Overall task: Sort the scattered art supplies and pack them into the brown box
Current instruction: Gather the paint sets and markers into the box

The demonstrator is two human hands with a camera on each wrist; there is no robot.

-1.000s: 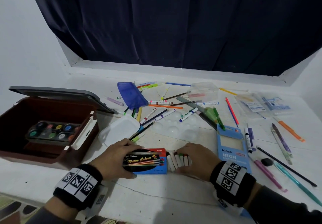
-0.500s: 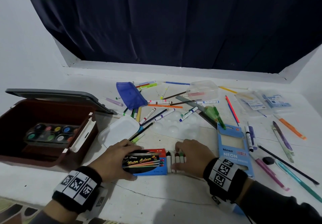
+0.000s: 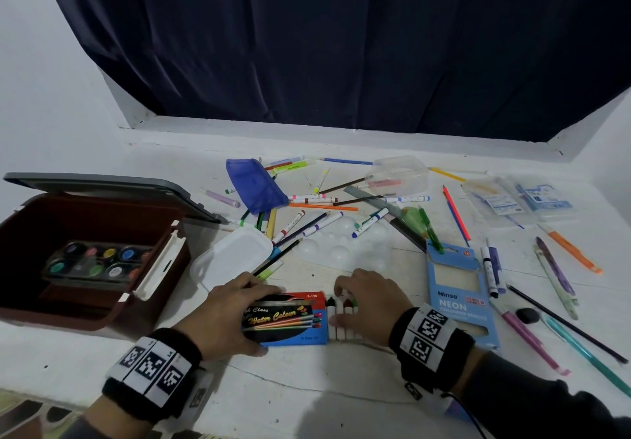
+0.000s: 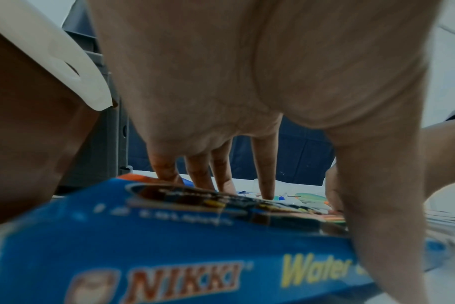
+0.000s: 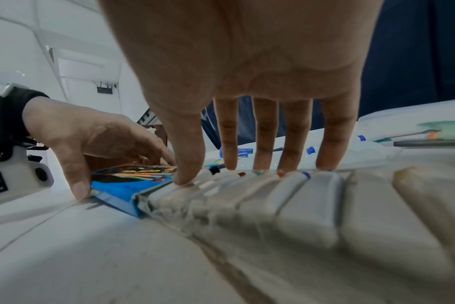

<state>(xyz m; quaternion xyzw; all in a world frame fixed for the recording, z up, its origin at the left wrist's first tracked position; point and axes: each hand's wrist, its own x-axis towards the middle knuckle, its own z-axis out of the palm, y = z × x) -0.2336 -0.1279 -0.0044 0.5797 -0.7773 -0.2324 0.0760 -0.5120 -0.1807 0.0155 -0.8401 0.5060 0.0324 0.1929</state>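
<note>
Down at the near edge of the white table [image 3: 307, 397], my left hand [image 3: 222, 315] is clamped over the blue Water Colour carton [image 3: 290, 319], fingers curled over its far edge and thumb hooked on the near side, holding it flat. Right beside it, my right hand [image 3: 368, 302] lies over the row of white paint tubes [image 3: 341, 319] sticking out of the carton's open end; fingers are straight and spread, tips pressing down on the coloured caps, thumb on the tube nearest the carton. From the right wrist I can see the tubes [image 5: 286, 195] side by side in their clear tray, touching the carton's mouth [image 5: 133, 193]. From the left wrist the carton's side [image 4: 169, 257] fills the bottom of the view, my fingertips [image 4: 266, 185] on its far edge. Off to my left sits the brown box [image 3: 102, 305], lid up, with the round-pan paint palette [image 3: 95, 261] inside. A white plastic lid [image 3: 232, 257] lies between the box and my left hand. Beyond my hands, a clear mixing palette [image 3: 341, 247], loose markers and pencils [image 3: 307, 223], a blue pouch [image 3: 254, 185] and a clear tub [image 3: 397, 173]. To my right, the Neon coloured pencil box [image 3: 457, 298] lies flat, more pens [image 3: 553, 267] scattered past it.
</note>
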